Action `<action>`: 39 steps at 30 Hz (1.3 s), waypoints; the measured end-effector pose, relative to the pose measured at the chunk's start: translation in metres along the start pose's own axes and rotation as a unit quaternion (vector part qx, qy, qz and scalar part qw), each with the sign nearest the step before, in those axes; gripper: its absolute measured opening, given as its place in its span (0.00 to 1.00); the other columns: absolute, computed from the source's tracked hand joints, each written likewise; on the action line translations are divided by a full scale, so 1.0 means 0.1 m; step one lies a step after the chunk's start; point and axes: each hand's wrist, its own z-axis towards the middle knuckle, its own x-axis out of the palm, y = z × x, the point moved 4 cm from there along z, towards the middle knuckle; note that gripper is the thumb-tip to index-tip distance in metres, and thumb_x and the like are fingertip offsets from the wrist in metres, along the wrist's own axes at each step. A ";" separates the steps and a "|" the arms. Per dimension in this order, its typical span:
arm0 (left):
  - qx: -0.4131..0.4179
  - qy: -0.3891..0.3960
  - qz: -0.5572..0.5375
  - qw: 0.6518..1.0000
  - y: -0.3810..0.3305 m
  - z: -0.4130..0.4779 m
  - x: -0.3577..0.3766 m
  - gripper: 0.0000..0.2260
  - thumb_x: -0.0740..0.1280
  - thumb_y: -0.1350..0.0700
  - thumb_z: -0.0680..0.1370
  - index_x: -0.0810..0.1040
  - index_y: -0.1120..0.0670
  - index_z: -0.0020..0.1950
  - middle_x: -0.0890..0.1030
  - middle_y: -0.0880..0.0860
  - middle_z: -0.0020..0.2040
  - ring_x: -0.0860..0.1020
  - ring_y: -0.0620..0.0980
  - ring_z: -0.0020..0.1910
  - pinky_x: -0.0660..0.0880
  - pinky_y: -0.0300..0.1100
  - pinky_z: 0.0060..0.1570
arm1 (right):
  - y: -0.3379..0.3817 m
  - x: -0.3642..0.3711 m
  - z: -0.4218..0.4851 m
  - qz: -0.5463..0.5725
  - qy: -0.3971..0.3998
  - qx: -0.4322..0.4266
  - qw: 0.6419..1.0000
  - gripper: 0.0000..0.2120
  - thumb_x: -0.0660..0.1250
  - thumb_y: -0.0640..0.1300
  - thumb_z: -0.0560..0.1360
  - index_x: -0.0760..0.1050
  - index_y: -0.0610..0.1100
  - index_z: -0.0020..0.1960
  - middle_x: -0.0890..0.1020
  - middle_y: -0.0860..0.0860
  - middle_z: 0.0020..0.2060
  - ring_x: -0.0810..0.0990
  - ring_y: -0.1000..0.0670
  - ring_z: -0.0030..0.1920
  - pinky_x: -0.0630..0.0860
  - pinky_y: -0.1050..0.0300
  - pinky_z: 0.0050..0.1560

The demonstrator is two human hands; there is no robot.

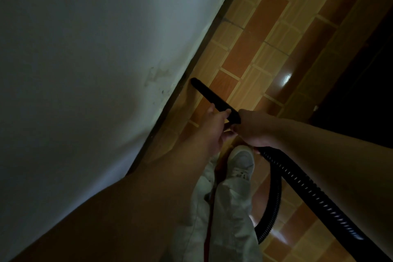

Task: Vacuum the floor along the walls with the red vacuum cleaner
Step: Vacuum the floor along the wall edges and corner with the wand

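A black vacuum nozzle (209, 94) points up and left, its tip close to the dark baseboard (214, 27) at the foot of the white wall (95, 49). My left hand (213, 128) grips the nozzle's rear part. Just behind it, my right hand (255, 131) holds the end where the ribbed black hose (297, 178) joins. The hose loops down past my right arm and back toward my legs. The red vacuum body is out of view.
The floor (265, 34) is glossy orange and tan tile with a light glare. My white shoe (241, 162) and pale trousers stand beneath my hands, with a thin red cord (210, 219) along the leg. A dark area (361, 95) fills the right side.
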 end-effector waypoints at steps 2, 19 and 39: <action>0.003 -0.004 0.000 1.000 0.06 -0.01 -0.07 0.28 0.63 0.59 0.83 0.59 0.43 0.81 0.79 0.57 0.66 0.81 0.58 0.60 0.82 0.46 0.43 | 0.00 0.08 -0.01 -0.003 0.000 -0.005 1.000 0.18 0.61 0.50 0.84 0.66 0.43 0.70 0.77 0.43 0.46 0.80 0.48 0.32 0.71 0.62 0.20; 0.033 -0.027 -0.048 0.998 0.57 -0.18 -0.38 0.27 0.62 0.60 0.84 0.59 0.48 0.81 0.77 0.58 0.68 0.81 0.54 0.51 0.81 0.42 0.35 | -0.09 0.61 -0.09 -0.080 0.029 -0.033 0.996 0.15 0.61 0.46 0.84 0.67 0.42 0.68 0.78 0.42 0.44 0.79 0.46 0.32 0.70 0.62 0.20; 0.064 -0.081 -0.160 0.982 1.25 -0.37 -1.00 0.27 0.63 0.61 0.82 0.62 0.47 0.80 0.78 0.56 0.65 0.81 0.55 0.49 0.78 0.45 0.35 | -0.02 1.45 -0.18 -0.216 0.052 -0.108 0.969 0.18 0.59 0.48 0.85 0.64 0.39 0.70 0.73 0.49 0.41 0.75 0.51 0.35 0.71 0.60 0.30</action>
